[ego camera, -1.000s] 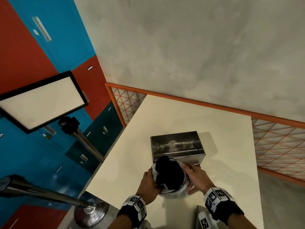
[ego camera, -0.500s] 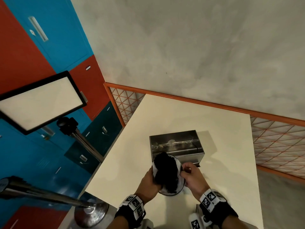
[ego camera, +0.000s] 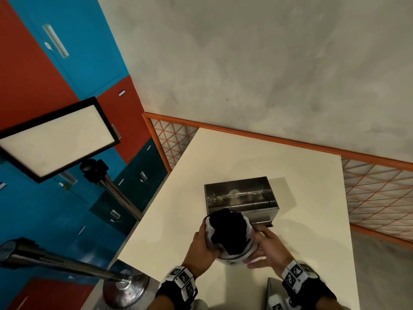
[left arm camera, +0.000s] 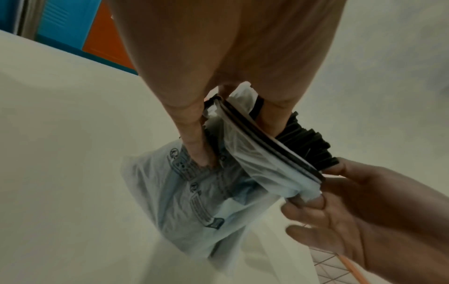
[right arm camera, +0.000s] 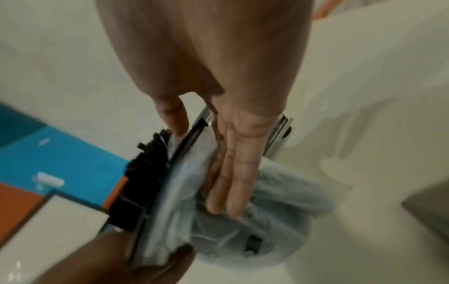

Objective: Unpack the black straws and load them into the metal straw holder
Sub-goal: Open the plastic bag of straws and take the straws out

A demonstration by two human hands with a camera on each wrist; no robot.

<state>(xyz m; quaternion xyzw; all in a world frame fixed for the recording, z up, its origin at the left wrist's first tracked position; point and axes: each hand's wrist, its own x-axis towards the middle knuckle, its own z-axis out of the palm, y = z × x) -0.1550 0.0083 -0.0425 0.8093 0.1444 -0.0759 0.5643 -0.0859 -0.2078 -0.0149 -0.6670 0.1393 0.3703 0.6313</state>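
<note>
Straws (ego camera: 228,233) bagged, left hand (ego camera: 201,249) gripping; right hand (left arm camera: 352,217) seemingly pinching rim, wrist-view only.

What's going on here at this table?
A person is unwrapping a bundle of black straws over a cream table. The left hand grips the bundle while the right hand works the plastic bag down off it. The metal straw holder sits open just behind, with no straws loaded yet.
</note>
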